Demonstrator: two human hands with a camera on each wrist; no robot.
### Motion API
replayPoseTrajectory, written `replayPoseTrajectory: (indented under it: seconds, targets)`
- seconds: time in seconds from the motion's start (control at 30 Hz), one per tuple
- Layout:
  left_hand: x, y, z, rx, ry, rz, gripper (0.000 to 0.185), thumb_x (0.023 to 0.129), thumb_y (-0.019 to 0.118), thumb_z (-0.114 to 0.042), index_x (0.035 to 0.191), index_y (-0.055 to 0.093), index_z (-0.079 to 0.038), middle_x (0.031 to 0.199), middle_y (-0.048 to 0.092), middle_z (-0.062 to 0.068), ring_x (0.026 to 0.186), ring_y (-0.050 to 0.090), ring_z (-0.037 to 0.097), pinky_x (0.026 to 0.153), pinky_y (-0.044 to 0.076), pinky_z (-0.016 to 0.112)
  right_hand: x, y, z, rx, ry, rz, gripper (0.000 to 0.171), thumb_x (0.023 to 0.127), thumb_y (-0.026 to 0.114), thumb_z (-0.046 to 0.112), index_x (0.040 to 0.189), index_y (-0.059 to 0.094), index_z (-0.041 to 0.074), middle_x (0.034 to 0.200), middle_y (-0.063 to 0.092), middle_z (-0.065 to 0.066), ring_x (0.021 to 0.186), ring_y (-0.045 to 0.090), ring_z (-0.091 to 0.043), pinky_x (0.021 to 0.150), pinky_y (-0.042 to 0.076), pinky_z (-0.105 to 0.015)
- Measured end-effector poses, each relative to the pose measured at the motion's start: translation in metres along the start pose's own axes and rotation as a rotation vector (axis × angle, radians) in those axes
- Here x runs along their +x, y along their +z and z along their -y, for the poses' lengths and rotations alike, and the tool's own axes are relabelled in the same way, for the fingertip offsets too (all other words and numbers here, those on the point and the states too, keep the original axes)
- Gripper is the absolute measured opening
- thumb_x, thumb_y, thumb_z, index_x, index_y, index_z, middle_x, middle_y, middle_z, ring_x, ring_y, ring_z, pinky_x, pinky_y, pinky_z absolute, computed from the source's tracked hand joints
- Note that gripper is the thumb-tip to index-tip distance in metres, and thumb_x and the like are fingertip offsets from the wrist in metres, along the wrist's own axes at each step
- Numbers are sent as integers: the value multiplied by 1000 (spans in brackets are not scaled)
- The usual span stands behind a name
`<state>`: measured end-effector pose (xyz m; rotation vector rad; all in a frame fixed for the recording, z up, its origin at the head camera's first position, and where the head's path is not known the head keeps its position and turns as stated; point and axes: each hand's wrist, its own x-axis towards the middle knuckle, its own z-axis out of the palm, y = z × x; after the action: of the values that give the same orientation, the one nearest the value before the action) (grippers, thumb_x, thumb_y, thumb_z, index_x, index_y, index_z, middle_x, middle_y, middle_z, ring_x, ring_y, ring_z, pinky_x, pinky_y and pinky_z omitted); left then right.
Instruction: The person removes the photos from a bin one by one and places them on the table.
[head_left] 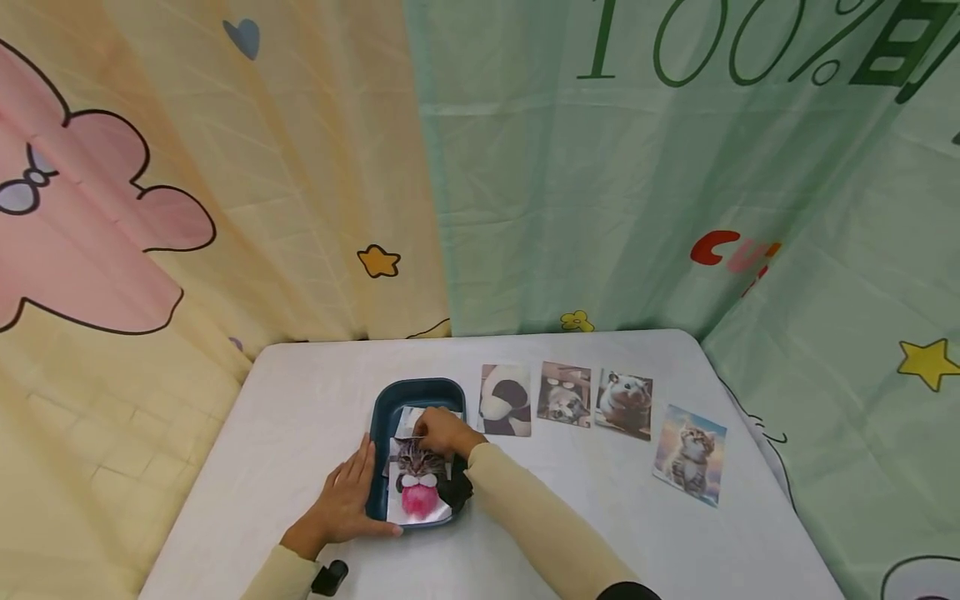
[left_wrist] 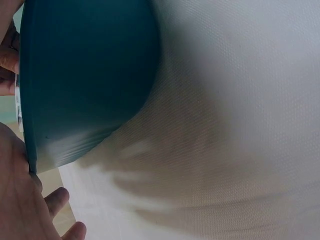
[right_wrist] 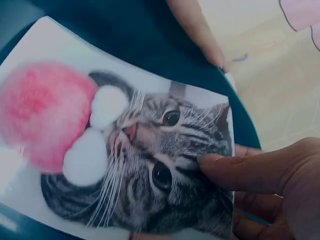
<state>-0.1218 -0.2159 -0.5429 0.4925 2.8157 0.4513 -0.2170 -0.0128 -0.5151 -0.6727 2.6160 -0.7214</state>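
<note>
A teal plastic tray [head_left: 417, 387] with raised walls stands on the white table. My right hand [head_left: 442, 432] reaches over it and pinches the top edge of a photo card [right_wrist: 165, 140], thumb on the printed face and fingers behind. The card shows a tabby cat with white puffs and a pink fluffy ball. Behind it in the tray, part of another pale card [head_left: 408, 419] shows. My left hand [head_left: 348, 492] lies against the tray's left side, fingers extended along the wall and thumb at the near edge. In the left wrist view, its palm meets the tray rim [left_wrist: 29, 145].
Right of the tray, a row of cards lies on the table [head_left: 600, 517]: a black-and-white picture [head_left: 506, 400], an animal picture [head_left: 565, 394], a hamster-like animal [head_left: 625, 404] and a kitten [head_left: 690, 455]. Printed curtains [head_left: 510, 208] hang behind the table and at both sides.
</note>
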Motion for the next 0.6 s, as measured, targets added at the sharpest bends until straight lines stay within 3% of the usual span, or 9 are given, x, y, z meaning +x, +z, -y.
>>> replayPoseTrajectory:
  seconds: [0.1,0.3,0.5,0.6]
  targets:
    - [0,0,0,-7,-3,-1,141,55,72,-76,150,11,8,159,3,25,141,18,44,110,17,64,-3,-2,-1,-22,-2,-2,15,87,69,9,98,78,16,94,71,1,89,58,-12,80,50,-25]
    - [-1,-3,-2,-18,-11,13,140,56,72,-75,150,10,8,159,2,25,142,16,45,110,15,64,-12,-5,-4,-64,-27,-11,26,89,63,4,110,73,15,108,69,1,103,58,-17,93,47,-29]
    - [-1,-5,-5,-25,-16,18,140,57,73,-74,150,9,9,159,2,25,142,15,45,110,15,65,-20,-8,-15,77,-21,-107,16,87,67,2,100,64,11,87,65,-2,82,55,-14,70,49,-24]
    - [-1,-5,-6,-20,-26,19,140,56,74,-73,150,10,8,159,3,25,142,15,45,110,15,64,-24,-10,-24,164,-73,-161,14,85,72,3,96,66,9,85,67,-2,79,58,-12,67,49,-21]
